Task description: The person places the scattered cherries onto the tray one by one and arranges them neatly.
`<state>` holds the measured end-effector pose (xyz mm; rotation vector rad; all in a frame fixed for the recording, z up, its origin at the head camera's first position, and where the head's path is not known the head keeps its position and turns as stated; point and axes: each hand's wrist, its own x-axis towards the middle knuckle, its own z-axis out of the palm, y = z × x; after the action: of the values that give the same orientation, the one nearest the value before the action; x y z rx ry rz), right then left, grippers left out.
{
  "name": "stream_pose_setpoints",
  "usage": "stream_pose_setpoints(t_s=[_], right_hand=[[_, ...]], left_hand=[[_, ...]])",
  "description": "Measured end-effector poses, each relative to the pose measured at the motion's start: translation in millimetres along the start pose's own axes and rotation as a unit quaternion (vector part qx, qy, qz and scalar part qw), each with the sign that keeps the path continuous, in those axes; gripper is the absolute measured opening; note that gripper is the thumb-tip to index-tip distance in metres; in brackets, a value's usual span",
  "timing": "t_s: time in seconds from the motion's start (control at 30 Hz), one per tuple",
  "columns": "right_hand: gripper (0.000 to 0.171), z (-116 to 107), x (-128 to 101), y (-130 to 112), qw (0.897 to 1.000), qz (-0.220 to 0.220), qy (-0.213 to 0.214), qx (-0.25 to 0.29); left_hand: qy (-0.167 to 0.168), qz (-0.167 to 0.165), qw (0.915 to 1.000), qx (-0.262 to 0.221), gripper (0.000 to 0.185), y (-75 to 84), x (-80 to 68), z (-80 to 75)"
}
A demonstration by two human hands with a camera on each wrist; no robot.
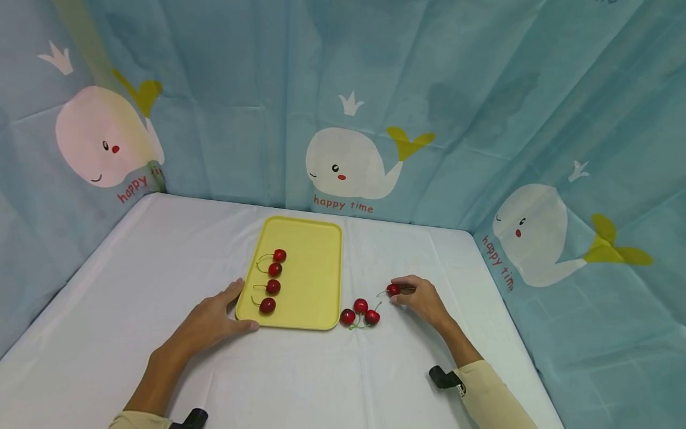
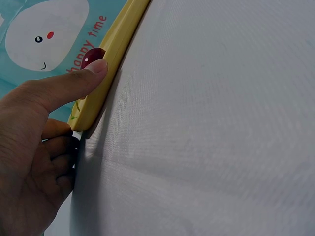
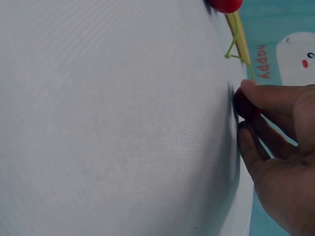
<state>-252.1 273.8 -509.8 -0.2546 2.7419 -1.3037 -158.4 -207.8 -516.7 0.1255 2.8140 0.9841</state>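
A yellow tray (image 1: 316, 238) lies on the white table and holds several red cherries (image 1: 273, 271) in a row along its left side. My left hand (image 1: 231, 307) rests flat at the tray's near left corner. Its thumb (image 2: 74, 81) presses straight against the front rim (image 2: 110, 59), with one cherry (image 2: 91, 56) just behind it. To the right of the tray, my right hand (image 1: 401, 294) pinches a stemmed cherry (image 1: 393, 289) that touches the cloth. The right wrist view shows this cherry (image 3: 242, 104) between thumb and finger. Three more cherries (image 1: 360, 312) lie between tray and right hand.
A white cloth (image 1: 134, 286) covers the table. Blue curtains with whale prints (image 1: 348, 164) enclose it at the back and on both sides. The table's right edge (image 1: 514, 333) runs close to my right forearm.
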Motion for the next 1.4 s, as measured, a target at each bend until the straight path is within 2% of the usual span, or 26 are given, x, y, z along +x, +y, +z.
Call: stream_pose_setpoints(t_s=[0.5,0.93,1.4], right_hand=[[0.042,4,-4,3,1.0,0.008,0.018,0.006],[0.043,8,-5,3,0.999,0.003,0.031,0.034],[0.04,19,5,-20,0.999,-0.016,0.014,0.036]], left_hand=[[-0.004,-0.005,0.9999,-0.012,0.124,0.8,-2.9,1.7],[-0.004,-0.006,0.9999,-0.009,0.124,1.8,-3.3,0.4],[-0.006,-0.012,0.9999,-0.006,0.124,2.6,-1.0,-1.3]])
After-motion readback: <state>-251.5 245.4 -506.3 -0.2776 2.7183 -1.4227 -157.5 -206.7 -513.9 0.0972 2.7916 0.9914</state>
